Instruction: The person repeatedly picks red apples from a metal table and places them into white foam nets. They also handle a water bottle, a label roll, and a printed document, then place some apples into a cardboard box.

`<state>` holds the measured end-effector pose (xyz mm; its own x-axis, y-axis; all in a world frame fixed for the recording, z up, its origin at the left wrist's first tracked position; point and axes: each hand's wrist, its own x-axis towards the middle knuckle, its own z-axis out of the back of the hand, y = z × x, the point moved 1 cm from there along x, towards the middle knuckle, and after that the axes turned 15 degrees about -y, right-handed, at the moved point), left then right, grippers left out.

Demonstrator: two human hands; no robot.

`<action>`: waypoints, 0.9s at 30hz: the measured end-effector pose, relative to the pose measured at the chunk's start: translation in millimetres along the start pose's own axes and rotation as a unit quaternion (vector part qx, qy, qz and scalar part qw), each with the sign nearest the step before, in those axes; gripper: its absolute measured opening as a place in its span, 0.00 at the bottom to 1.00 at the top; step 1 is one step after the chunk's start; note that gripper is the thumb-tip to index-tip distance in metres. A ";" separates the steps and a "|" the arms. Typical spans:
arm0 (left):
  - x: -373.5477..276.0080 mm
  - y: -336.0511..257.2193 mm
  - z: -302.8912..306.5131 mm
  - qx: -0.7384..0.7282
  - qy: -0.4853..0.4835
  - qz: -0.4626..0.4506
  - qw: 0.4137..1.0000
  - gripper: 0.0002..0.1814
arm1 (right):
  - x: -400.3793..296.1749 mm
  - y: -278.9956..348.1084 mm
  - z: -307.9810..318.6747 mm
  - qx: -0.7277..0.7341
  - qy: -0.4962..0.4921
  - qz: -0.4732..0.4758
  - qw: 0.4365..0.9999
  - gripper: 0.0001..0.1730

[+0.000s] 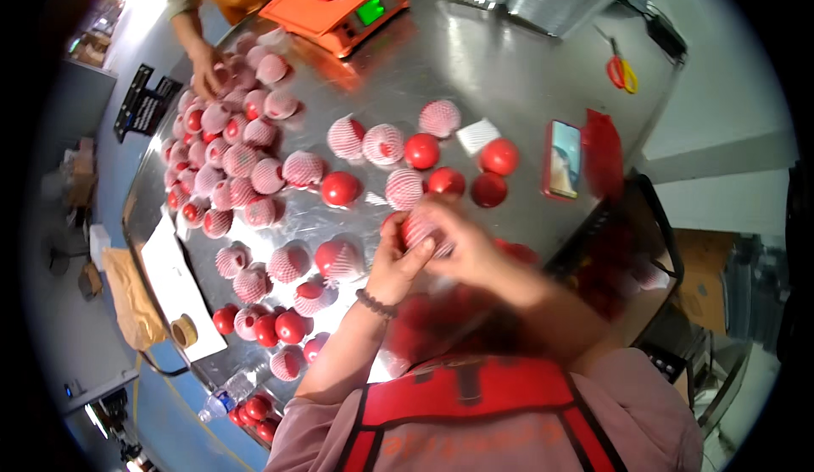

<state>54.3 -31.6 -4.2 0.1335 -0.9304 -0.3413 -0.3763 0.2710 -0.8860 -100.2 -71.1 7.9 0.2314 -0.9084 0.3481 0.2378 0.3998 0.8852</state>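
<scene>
Between my two hands, in front of my chest, is a red round fruit in a white foam net (420,229). My left hand (393,256), with a beaded bracelet at the wrist, holds it from the left, thumb across its front. My right hand (461,240) grips it from the right. Just beyond my hands lies a netted fruit (405,189), with bare red fruits (446,181) beside it. More netted fruits (383,144) lie farther back, near an empty foam net (478,136). Many netted fruits (241,160) are massed on the left of the metal table.
A co-worker's hand (208,71) touches the far-left pile. An orange digital scale (337,11) bears netted fruits. A phone (563,159), scissors (620,73) and a red bag (603,154) lie right. A tape roll (184,331) and a plastic bottle (229,396) are at lower left.
</scene>
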 end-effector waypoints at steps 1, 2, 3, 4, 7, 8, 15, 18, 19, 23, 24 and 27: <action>1.8 -10.4 1.8 0.001 -0.020 0.043 0.999 0.33 | 11.4 -6.8 2.7 0.005 -0.069 -0.024 0.997 0.37; 8.4 -18.9 8.1 0.027 -0.048 0.036 0.998 0.33 | 29.6 -23.5 9.8 0.011 -0.126 -0.077 0.989 0.38; 14.2 -28.2 18.9 0.057 -0.081 0.028 0.995 0.33 | 57.5 -34.6 25.5 0.005 -0.124 -0.112 0.986 0.38; 21.5 -33.5 33.3 0.069 -0.086 0.011 0.994 0.30 | 80.6 -51.5 37.7 -0.038 -0.153 -0.164 0.974 0.40; 40.6 -63.5 82.7 0.130 -0.162 -0.043 0.977 0.22 | 134.3 -162.1 78.2 -0.256 -0.252 -0.044 0.932 0.42; 49.3 -65.1 112.9 0.129 -0.207 -0.125 0.962 0.21 | 146.3 -174.7 79.0 -0.289 -0.226 -0.052 0.929 0.42; 74.0 -89.2 384.9 0.366 -0.580 -0.229 0.691 0.23 | 160.6 -212.5 88.2 -0.383 -0.191 0.081 0.900 0.36; 63.7 -101.2 457.4 0.425 -0.592 -0.177 0.662 0.23 | 131.8 -150.5 82.1 -0.325 -0.167 0.003 0.931 0.26; 73.9 -107.3 474.7 0.494 -0.565 -0.142 0.646 0.24 | 117.3 -138.0 84.9 -0.310 -0.122 -0.077 0.940 0.24; 118.8 -115.4 511.2 0.576 -0.495 -0.115 0.640 0.31 | 83.5 -113.8 83.0 -0.394 -0.057 -0.058 0.915 0.19; 114.5 -112.8 570.1 0.605 -0.475 -0.150 0.621 0.31 | 84.0 -109.6 75.1 -0.384 -0.060 -0.016 0.921 0.17; 150.9 -102.9 599.2 0.660 -0.439 -0.099 0.601 0.36 | 76.2 -75.5 69.1 -0.370 -0.089 -0.091 0.920 0.16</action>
<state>662.5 -52.0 -152.7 0.7070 -0.6444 0.2913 0.7048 0.6758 -0.2156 -165.7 -179.0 -11.1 -0.0176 -0.9478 0.3185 0.8501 0.1535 0.5038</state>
